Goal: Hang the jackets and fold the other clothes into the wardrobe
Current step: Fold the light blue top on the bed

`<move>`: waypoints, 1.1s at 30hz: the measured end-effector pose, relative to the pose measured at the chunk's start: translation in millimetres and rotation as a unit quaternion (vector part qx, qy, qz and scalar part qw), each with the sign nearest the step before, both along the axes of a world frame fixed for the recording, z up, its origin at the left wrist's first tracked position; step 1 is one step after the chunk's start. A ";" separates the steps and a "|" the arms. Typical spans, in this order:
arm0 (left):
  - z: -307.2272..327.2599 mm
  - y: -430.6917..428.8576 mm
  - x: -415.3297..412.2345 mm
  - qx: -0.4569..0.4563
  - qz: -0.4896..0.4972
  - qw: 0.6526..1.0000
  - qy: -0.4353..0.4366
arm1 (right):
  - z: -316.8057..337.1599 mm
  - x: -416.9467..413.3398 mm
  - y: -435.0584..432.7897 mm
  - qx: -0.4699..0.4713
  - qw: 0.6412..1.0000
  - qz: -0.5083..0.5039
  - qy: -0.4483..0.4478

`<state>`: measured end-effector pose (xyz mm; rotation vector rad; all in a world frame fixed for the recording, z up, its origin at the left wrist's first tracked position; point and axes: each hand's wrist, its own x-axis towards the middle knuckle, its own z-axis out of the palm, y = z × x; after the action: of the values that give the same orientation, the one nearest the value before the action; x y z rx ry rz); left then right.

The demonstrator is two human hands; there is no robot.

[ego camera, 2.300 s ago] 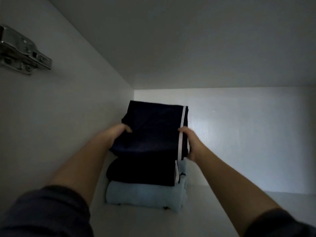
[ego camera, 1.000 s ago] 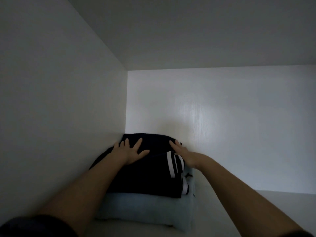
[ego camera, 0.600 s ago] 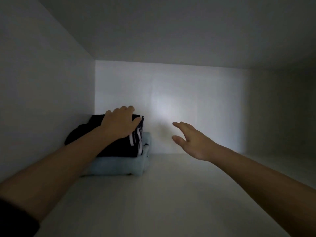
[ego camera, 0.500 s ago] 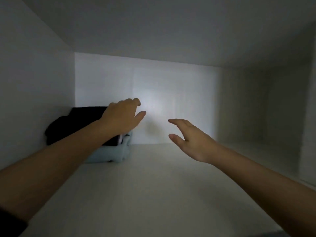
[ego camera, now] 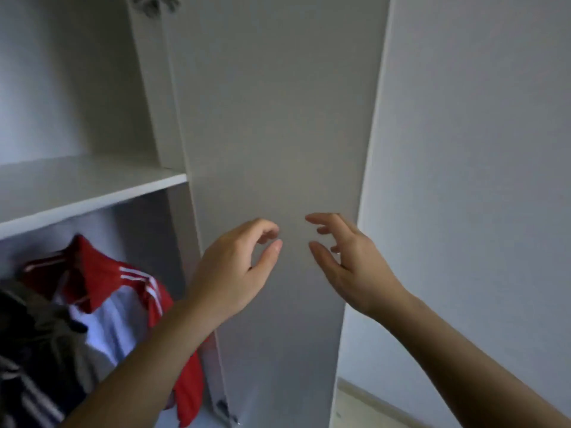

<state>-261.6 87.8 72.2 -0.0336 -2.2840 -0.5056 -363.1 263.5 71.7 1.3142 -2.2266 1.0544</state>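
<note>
My left hand (ego camera: pixel 238 270) and my right hand (ego camera: pixel 346 257) hover side by side in front of the open white wardrobe door (ego camera: pixel 278 134), both empty with loosely curled fingers. Neither touches the door. A red and white jacket (ego camera: pixel 120 298) hangs in the lower compartment at the left, below a white shelf (ego camera: pixel 77 193). Darker garments (ego camera: pixel 34 350) hang beside it at the far left. The folded stack of clothes is out of view.
A white wall (ego camera: pixel 479 180) fills the right side. A strip of light floor and skirting (ego camera: pixel 364 403) shows at the bottom right. A metal hinge (ego camera: pixel 154 3) sits at the top of the door, another (ego camera: pixel 227 412) near its bottom.
Both hands have left the folded stack and come out of the upper shelf. The view has swung right and down to the open door and the hanging jackets.
</note>
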 end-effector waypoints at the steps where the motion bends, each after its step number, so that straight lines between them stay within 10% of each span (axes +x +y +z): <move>1: -10.9 29.9 -18.6 0.023 -0.033 0.999 -0.006 | -10.8 -5.9 31.3 -0.009 0.999 -0.032 -0.015; 16: -144.2 472.5 -225.9 0.111 -0.452 0.859 -0.215 | -123.7 -52.8 464.5 -0.101 0.834 -0.513 -0.173; 33: -198.0 887.7 -365.2 0.022 -0.645 0.685 -0.338 | -197.4 -78.9 827.1 -0.158 0.615 -0.729 -0.256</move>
<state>-626.9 975.5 -125.8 -1.8068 -2.5845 -1.4530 -442.0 1090.6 -125.8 -1.1164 -2.1960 0.9387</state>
